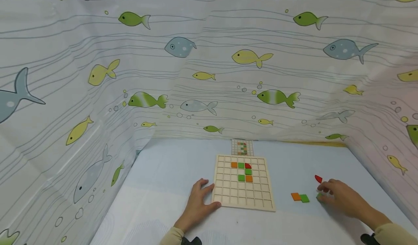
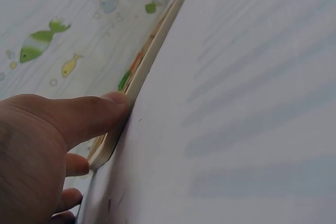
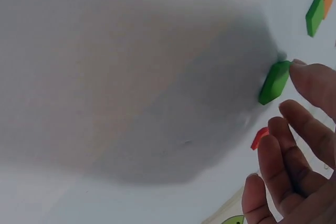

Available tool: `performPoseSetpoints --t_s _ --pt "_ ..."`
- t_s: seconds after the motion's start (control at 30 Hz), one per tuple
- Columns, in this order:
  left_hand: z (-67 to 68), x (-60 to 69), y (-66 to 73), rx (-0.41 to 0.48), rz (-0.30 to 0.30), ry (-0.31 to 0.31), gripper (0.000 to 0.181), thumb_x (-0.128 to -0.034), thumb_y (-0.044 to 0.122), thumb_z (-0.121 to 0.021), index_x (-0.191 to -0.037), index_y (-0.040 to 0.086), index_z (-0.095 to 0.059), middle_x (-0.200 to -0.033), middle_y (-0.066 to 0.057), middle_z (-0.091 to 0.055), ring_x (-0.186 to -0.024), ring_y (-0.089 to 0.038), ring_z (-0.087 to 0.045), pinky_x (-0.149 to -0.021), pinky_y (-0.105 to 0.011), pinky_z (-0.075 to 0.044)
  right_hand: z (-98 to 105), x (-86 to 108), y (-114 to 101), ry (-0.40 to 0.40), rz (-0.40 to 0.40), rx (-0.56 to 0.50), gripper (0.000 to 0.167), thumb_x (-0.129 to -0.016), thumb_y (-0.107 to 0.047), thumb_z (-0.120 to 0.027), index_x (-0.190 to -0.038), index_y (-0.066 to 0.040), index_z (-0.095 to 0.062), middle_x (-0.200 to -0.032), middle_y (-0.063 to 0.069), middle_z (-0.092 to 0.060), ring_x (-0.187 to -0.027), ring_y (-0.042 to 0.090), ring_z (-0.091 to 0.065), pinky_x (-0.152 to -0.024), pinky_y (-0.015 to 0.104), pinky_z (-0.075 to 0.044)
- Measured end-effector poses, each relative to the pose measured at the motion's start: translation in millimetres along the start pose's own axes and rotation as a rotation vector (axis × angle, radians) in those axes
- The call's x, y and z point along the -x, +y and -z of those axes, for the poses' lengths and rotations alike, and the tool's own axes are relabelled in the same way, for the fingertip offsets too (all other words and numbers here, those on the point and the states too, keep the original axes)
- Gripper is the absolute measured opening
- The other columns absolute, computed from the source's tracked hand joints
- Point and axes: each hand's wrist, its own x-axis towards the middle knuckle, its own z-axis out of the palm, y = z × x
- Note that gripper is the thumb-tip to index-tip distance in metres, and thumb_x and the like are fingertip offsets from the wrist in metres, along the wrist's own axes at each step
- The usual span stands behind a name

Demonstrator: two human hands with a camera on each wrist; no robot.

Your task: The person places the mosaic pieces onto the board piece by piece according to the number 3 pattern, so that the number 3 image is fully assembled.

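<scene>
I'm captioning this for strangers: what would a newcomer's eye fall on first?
Probably the fish-patterned backdrop filling most of the head view. Below, bright tiles stand out on the wooden grid board, whose edge the left hand touches. Farther right, the right hand is at a green tile.

In head view, the right hand (image 1: 343, 199) partly hides a green tile (image 3: 274, 82); the card (image 1: 242, 147) (beyond the board (image 1: 228, 191)) blurs in detail.

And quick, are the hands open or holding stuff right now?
Left hand: open, touching the wooden board.
Right hand: open, at a green tile, not gripping it.
</scene>
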Motion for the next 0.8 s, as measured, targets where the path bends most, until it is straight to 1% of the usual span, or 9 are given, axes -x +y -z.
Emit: performPoseSetpoints --t_s 0.1,0.13,0.3,0.37,0.53,0.63,0.7,0.8 --pt "0.0 -0.1 0.9 -0.003 0.004 -0.002 0.07 -0.0844 0.039 -0.088 -0.138 0.0 -0.067 -0.15 -0.023 -0.049 -0.151 -0.051 -0.035 -0.121 -0.071 -0.034 -4 4.4 2 0.013 -0.004 0.034 0.028 -0.085 -0.028 -0.088 -0.105 -0.012 -0.076 -0.093 -0.005 -0.066 -0.089 0.016 -0.063 -0.078 0.044 -0.061" --pt "0.1 0.2 1.3 -0.004 0.003 -0.002 0.069 -0.0844 0.038 -0.088 -0.138 0.0 -0.067 -0.15 -0.023 -0.049 -0.151 -0.051 -0.035 -0.121 -0.071 -0.034 -5 5.1 2 0.008 -0.017 0.034 0.028 -0.085 -0.028 -0.088 -0.104 -0.012 -0.076 -0.093 -0.005 -0.067 -0.088 0.016 -0.063 -0.078 0.044 -0.061" --pt "0.6 1.0 2.5 -0.015 -0.009 0.0 0.07 -0.0848 0.039 -0.088 -0.138 -0.001 -0.067 -0.149 -0.023 -0.049 -0.15 -0.052 -0.036 -0.119 -0.072 -0.035 -7 5.4 5 -0.047 -0.08 -0.016 0.027 -0.087 -0.028 -0.086 -0.105 -0.01 -0.075 -0.089 -0.006 -0.067 -0.084 0.014 -0.061 -0.072 0.037 -0.057" --pt "1.5 0.6 3.0 -0.011 0.001 -0.005 0.07 -0.085 0.039 -0.088 -0.139 0.0 -0.067 -0.15 -0.023 -0.048 -0.151 -0.052 -0.036 -0.12 -0.072 -0.034 -8 4.4 5 -0.059 -0.096 -0.034 0.026 -0.089 -0.027 -0.085 -0.105 -0.009 -0.075 -0.088 -0.006 -0.067 -0.083 0.013 -0.061 -0.072 0.035 -0.056" --pt "2.4 0.0 2.1 0.006 0.021 -0.017 0.071 -0.0856 0.04 -0.087 -0.14 0.0 -0.066 -0.152 -0.023 -0.047 -0.152 -0.051 -0.034 -0.122 -0.071 -0.032 -11 5.2 3 -0.068 -0.109 -0.049 0.028 -0.089 -0.029 -0.085 -0.107 -0.009 -0.075 -0.088 -0.007 -0.067 -0.083 0.013 -0.059 -0.071 0.032 -0.055" --pt "2.4 0.2 1.2 0.009 0.018 -0.021 0.071 -0.0859 0.041 -0.087 -0.14 0.0 -0.066 -0.151 -0.023 -0.047 -0.152 -0.052 -0.034 -0.122 -0.071 -0.033 -13 7.1 3 -0.072 -0.119 -0.062 0.032 -0.089 -0.032 -0.086 -0.107 -0.009 -0.075 -0.089 -0.007 -0.068 -0.084 0.013 -0.06 -0.071 0.031 -0.056" --pt "2.6 0.3 1.0 0.008 0.017 -0.022 0.071 -0.0861 0.042 -0.087 -0.14 0.0 -0.065 -0.151 -0.023 -0.047 -0.152 -0.052 -0.034 -0.122 -0.071 -0.033 -13 9.3 4 -0.065 -0.124 -0.077 0.035 -0.087 -0.033 -0.087 -0.107 -0.008 -0.075 -0.091 -0.007 -0.07 -0.085 0.014 -0.062 -0.072 0.032 -0.058" --pt "3.0 0.1 1.5 0.01 0.015 -0.022 0.072 -0.0859 0.042 -0.087 -0.14 0.0 -0.065 -0.151 -0.023 -0.047 -0.152 -0.052 -0.034 -0.122 -0.072 -0.033 -13 14.1 5 -0.036 -0.136 -0.085 0.034 -0.085 -0.03 -0.089 -0.106 -0.007 -0.075 -0.093 -0.006 -0.072 -0.085 0.012 -0.064 -0.072 0.028 -0.059"
